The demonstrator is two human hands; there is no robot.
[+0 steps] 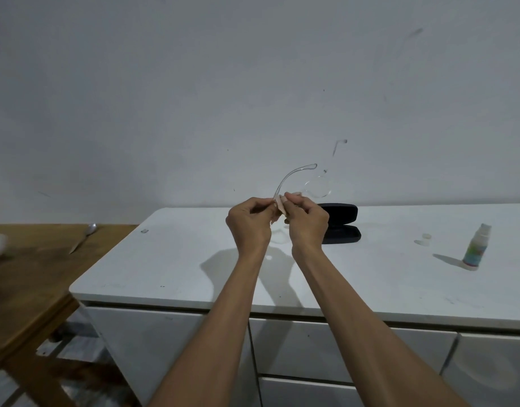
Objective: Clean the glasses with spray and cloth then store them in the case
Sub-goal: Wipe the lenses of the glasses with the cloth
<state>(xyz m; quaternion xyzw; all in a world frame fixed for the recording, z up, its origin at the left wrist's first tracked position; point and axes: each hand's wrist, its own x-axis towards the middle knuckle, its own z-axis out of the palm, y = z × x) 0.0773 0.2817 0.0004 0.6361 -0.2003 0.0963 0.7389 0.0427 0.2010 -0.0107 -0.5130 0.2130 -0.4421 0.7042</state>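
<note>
There is one view, from a wide-angle camera worn on the person's head. It looks forward and slightly down across a white cabinet [170, 259] toward a bare wall [194, 98]. Both forearms reach in from the bottom edge, and the hands meet near the frame's centre. A wooden table [32, 277] shows at the left edge. Straight edges bow toward the borders.

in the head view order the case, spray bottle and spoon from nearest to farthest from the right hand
From the right hand:
1. Case, open on the white counter just to its right.
2. Spray bottle, standing far right on the counter.
3. Spoon, far left on the wooden table.
</note>
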